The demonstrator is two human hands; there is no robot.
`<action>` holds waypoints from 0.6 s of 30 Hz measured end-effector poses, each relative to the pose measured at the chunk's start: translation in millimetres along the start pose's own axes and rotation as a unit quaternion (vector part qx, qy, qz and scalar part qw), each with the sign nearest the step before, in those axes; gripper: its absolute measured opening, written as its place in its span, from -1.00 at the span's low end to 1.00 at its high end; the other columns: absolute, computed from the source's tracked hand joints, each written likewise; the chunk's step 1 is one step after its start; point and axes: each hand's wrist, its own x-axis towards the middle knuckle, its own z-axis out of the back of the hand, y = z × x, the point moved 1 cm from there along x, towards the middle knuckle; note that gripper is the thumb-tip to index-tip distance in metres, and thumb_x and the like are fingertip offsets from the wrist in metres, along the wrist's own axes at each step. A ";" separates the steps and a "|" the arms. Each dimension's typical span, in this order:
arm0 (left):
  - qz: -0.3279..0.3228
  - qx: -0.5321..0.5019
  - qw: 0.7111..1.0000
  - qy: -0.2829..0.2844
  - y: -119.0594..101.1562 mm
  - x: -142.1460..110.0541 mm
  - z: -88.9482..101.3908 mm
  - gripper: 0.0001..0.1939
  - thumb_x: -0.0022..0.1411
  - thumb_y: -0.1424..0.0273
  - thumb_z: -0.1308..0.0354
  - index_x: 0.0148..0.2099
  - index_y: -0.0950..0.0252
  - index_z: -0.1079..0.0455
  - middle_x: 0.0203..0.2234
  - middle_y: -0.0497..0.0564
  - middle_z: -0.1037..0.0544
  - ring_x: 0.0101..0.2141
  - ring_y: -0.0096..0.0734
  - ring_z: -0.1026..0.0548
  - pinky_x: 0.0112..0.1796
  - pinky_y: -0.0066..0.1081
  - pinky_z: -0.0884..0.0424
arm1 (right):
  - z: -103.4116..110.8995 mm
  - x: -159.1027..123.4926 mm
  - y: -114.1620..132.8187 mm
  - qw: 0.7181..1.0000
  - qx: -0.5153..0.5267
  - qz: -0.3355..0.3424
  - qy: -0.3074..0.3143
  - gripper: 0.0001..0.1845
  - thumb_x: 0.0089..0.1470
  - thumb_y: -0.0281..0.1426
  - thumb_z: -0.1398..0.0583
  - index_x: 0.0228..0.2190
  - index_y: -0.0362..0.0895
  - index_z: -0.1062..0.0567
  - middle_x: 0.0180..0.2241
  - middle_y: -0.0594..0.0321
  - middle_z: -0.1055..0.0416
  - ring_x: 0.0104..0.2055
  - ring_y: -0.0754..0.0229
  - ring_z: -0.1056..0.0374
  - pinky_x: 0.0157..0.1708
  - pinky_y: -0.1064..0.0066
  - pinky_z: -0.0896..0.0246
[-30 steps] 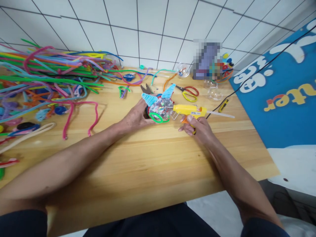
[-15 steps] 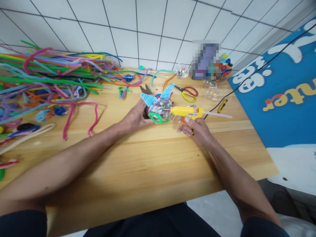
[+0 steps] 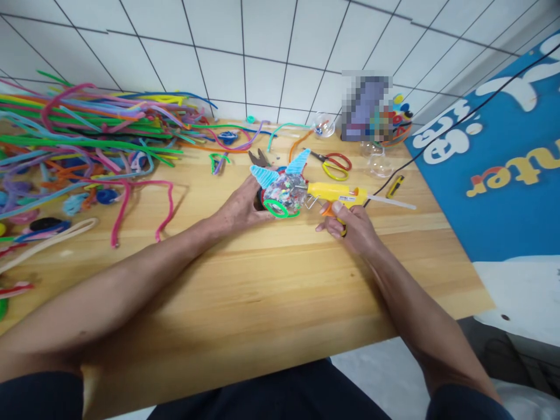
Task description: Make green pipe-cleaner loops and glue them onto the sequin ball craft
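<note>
Seems to be at the gluing step. Clasps decorated clear ball (image 3: 289, 189) at mid-table (image 3: 262, 280) with left hand (image 3: 245, 204), partly hidden behind it; wraps right hand (image 3: 352, 224) around yellow glue gun (image 3: 335, 191), aiming nozzle (image 3: 301, 188) at the ball's side. Probably calls next for steady aim.

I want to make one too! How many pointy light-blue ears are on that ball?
2: the left ear and the right ear, both poking out from the decorated ball. Others could be hidden behind it.

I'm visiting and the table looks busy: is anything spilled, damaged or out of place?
Nothing looks clearly spilled or damaged. The fuzzy stems at left look untidy, tangled in a heap; oddly, a pixelated patch by the wall hides what is there.
</note>
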 end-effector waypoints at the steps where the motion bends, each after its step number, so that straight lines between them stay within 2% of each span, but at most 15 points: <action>1: 0.003 -0.001 1.000 0.003 -1.0 0.6 0.4 -0.03 0.23 -0.08 -0.53 0.53 0.13 -0.31 0.32 0.30 -0.57 0.40 0.26 -0.48 0.45 0.24 -0.34 | -0.6 0.0 0.2 1.000 -0.001 -0.002 0.002 -0.33 -0.06 0.29 -0.51 -0.43 -0.04 -0.54 -0.68 0.58 -0.08 -0.65 0.37 -0.03 -0.24 0.20 -0.62; 7: 0.009 -0.014 1.000 -0.002 -4.1 2.6 0.5 0.00 0.17 -0.16 -0.53 0.50 0.13 -0.35 0.30 0.29 -0.59 0.41 0.29 -0.47 0.44 0.27 -0.35 | -3.4 -0.6 1.5 1.000 -0.009 -0.008 0.008 -0.30 -0.06 0.30 -0.50 -0.43 -0.07 -0.55 -0.68 0.58 -0.09 -0.65 0.37 -0.04 -0.24 0.19 -0.62; 14: 0.048 -0.030 0.998 0.005 -4.9 -0.5 -1.0 0.05 0.17 -0.10 -0.55 0.54 0.18 -0.27 0.31 0.31 -0.58 0.32 0.23 -0.55 0.43 0.24 -0.37 | -1.4 -1.3 -0.7 1.000 -0.008 -0.012 0.011 -0.30 -0.07 0.31 -0.51 -0.46 -0.05 -0.52 -0.68 0.58 -0.10 -0.66 0.38 -0.04 -0.29 0.23 -0.59; 18: 0.036 -0.024 0.999 -0.001 -4.2 0.4 -0.3 0.03 0.17 -0.09 -0.56 0.52 0.18 -0.31 0.34 0.32 -0.55 0.37 0.26 -0.50 0.45 0.23 -0.34 | -1.1 -1.2 -0.9 1.000 -0.010 -0.012 0.014 -0.31 -0.05 0.30 -0.50 -0.45 -0.04 -0.52 -0.67 0.58 -0.09 -0.65 0.38 -0.03 -0.27 0.21 -0.60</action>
